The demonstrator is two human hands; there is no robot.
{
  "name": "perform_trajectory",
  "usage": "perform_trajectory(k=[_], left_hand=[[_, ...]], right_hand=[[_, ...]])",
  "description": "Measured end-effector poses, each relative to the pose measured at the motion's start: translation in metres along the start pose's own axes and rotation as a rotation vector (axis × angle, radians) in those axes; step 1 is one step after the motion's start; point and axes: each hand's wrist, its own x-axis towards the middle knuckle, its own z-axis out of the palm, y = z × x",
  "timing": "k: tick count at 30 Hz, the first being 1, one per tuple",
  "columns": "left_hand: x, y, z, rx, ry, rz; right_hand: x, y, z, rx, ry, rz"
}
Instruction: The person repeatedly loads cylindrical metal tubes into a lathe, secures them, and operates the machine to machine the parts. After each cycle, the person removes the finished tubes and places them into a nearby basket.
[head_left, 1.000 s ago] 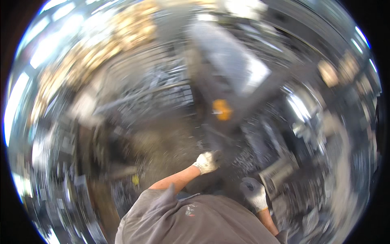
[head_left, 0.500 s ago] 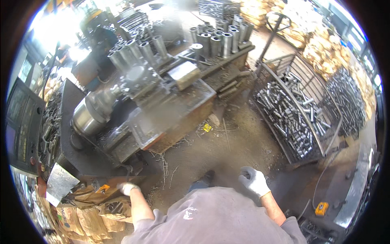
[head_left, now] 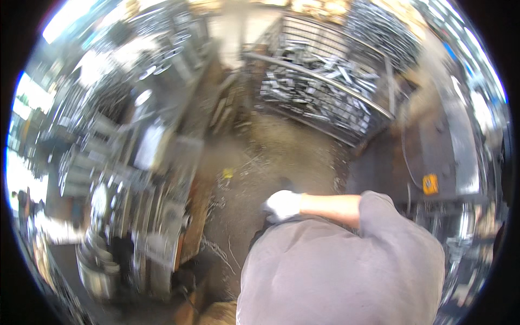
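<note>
My right hand point(head_left: 283, 206), in a white glove, is held in front of my body over the floor, its forearm reaching across from the right. Motion smears its fingers, so neither their pose nor anything in them can be made out. My left hand is out of sight. To the left stands a lathe point(head_left: 168, 216), blurred, with a round metal chuck point(head_left: 97, 271) at its near end. Beyond my right hand, a wire-mesh cage point(head_left: 346, 91) holds many short metal pieces point(head_left: 309, 81).
A dark metal surface point(head_left: 379, 162) on the right bears a yellow control box point(head_left: 430, 184) with a cable. Curly metal shavings point(head_left: 216, 249) and a yellow scrap point(head_left: 227, 173) lie on the floor. Blurred metal tubes point(head_left: 176, 59) stand at the far left.
The view has swung right, so the lathe now sits farther left and the cage nearer the middle. My right hand has come inward before my body; my left hand has gone from view.
</note>
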Motion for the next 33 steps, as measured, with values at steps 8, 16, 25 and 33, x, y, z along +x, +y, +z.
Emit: perform_trajectory(k=[8,16,25,33], left_hand=[[-0.221,0.129,0.139,-0.211,-0.963,-0.184],[-0.608,0.419,0.277,-0.188,-1.582,0.823],[-1.013,0.676,0.414,-0.351,-1.435,1.887],[-1.023,0.673,0.433,-0.127,-1.502,2.046]], right_hand=[[-0.027,0.166,-0.051,0.104,0.154,0.209],[-0.177,0.538,-0.24,0.332,0.791,0.507],[-0.117,1.074,-0.139,0.315,0.256,0.986],[-0.082,1.244,-0.027,0.451,-0.105,1.133]])
